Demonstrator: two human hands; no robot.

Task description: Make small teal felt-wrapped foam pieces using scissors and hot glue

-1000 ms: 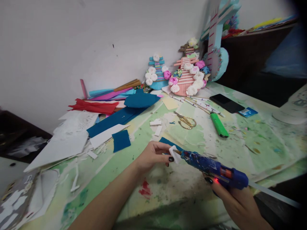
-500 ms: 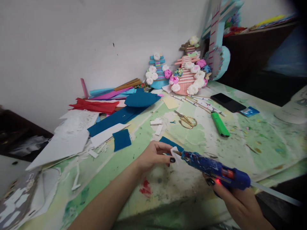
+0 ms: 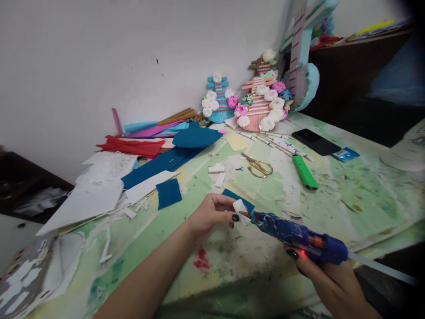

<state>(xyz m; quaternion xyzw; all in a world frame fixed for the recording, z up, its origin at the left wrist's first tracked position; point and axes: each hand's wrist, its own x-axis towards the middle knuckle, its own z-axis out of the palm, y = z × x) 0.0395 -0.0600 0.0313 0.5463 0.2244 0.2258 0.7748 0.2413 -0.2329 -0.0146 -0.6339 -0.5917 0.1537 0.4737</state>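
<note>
My right hand [image 3: 327,274] is wrapped round the handle of a blue hot glue gun [image 3: 295,232], whose small red light glows. A white glue stick [image 3: 381,268] sticks out of its back end. Between thumb and fingers, my left hand [image 3: 212,215] pinches a small white foam piece [image 3: 239,207]. The gun's nozzle is at the white piece; whether it touches cannot be made out. Just behind the left fingers lies a dark blue piece of crepe paper [image 3: 237,198], partly hidden by them.
Gold scissors [image 3: 259,166], a green box cutter [image 3: 304,172] and a black phone [image 3: 315,141] lie beyond my hands. Blue paper squares [image 3: 169,194] and white foam scraps [image 3: 217,175] are to the left. Flower-decorated guitar shapes [image 3: 260,104] lean on the wall at the back.
My left hand has shifted slightly left and turned the white piece, so more of it shows around the nozzle. The glue gun has barely moved.
</note>
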